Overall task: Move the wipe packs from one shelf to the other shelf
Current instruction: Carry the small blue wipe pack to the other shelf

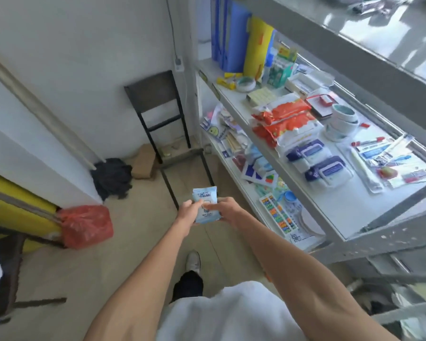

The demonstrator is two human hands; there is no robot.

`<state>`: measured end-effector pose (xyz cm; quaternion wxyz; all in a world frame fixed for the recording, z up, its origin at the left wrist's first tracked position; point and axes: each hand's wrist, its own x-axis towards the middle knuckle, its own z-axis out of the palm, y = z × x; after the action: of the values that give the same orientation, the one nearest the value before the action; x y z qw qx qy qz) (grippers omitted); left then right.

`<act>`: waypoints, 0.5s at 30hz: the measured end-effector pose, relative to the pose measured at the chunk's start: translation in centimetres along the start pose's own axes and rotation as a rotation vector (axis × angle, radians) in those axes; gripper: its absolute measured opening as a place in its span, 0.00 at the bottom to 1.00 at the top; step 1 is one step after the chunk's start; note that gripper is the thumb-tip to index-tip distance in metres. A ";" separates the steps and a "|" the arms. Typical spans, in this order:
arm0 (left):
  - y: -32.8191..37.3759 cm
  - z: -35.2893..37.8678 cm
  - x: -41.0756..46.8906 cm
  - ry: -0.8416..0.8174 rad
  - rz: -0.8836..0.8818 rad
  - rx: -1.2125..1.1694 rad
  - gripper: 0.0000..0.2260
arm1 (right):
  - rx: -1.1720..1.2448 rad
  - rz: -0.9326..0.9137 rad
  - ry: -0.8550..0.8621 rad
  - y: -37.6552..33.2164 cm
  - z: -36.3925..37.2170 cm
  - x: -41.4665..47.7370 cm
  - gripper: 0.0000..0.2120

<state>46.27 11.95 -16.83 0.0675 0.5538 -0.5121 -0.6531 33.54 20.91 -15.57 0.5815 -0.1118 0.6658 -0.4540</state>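
Note:
A small light-blue wipe pack (205, 203) is held in front of me above the floor, left of the shelf unit. My left hand (187, 214) grips its left edge and my right hand (223, 209) grips its right side. On the middle shelf (340, 217) lie two red-and-white wipe packs (284, 120) and two white packs with dark blue labels (317, 163). The lower shelf (234, 166) holds light-blue packs (258, 159) among mixed small goods.
A dark chair (162, 119) stands against the wall left of the shelves. A black cloth (112, 177), a cardboard box (143, 162) and a red plastic bag (85, 225) sit on the floor. Blue and yellow folders (241, 38) stand at the shelf's far end.

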 end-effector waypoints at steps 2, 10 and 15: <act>2.9 1.0 2.7 -0.067 0.028 0.108 0.11 | 0.050 0.026 0.079 -1.7 -1.1 1.2 0.15; 11.1 18.5 3.4 -0.676 0.234 0.536 0.13 | 0.473 -0.100 0.873 -0.9 -11.7 -2.8 0.10; 10.1 28.0 -2.1 -0.874 0.499 0.804 0.13 | 0.419 -0.095 1.373 3.5 -17.2 -7.2 0.18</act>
<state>20.04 25.24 -11.77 -0.2103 0.0830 -0.8106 -0.5402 21.99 35.88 -14.84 0.0205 0.2842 0.7745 -0.5648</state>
